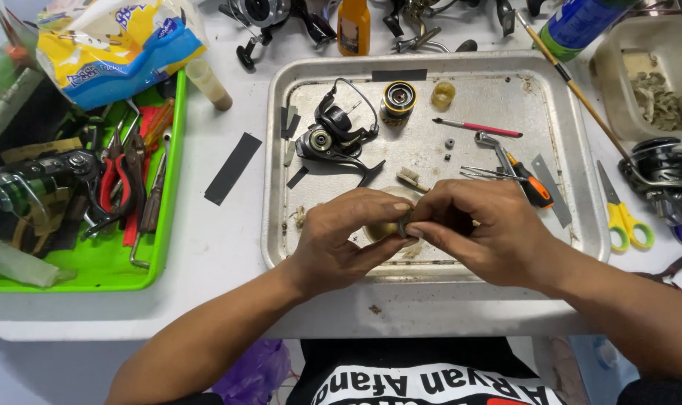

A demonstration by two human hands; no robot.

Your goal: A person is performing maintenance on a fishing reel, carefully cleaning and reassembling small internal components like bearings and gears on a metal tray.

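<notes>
My hands (412, 225) pinched a small part (402, 223) together over the tray (581, 225); a slip could have dropped it among the loose bits.

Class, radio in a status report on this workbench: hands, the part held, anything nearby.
Left hand and right hand together pinch a small round part. Over metal tray. Fishing reel beyond, apart.

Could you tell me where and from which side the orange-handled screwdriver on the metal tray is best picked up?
Grip the orange-handled screwdriver by its thick orange and black handle, probably coming from above and from the tray's right side. The handle lies flat and is the bulkiest part. Its thin shaft points up-left among other small tools, and the right hand sits just below-left of it, so that side looks crowded.
</notes>
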